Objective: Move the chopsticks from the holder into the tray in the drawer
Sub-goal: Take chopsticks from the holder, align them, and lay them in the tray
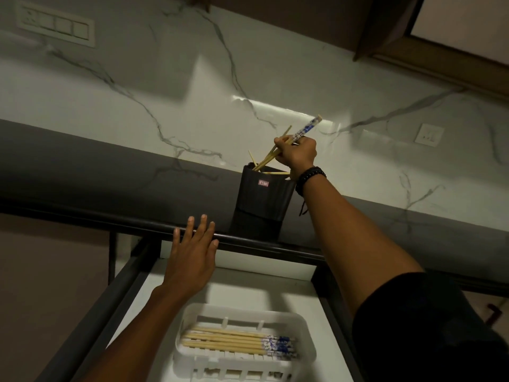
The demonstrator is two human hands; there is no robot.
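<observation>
Right hand point(298, 154) grips chopsticks point(278, 151) above holder point(263, 199) on dark counter point(110, 188), marble wall point(248, 64) behind.

Chopsticks point(278, 153) pinched in the fingers of the right hand point(298, 153) look like pale, smooth bamboo or wood, with a glossy blue-and-white patterned end above the fingertips; the holder point(261, 199) just below those fingers is black with a matt, faintly ribbed face, material uncertain. Ahead of the left hand's point(190, 260) fingertips the countertop point(110, 183) is dark grey and semi-gloss, and the wall point(248, 64) behind is polished white veined marble or tile. Behind the left wrist, the tray point(190, 326) is white, slotted, smooth plastic.
</observation>
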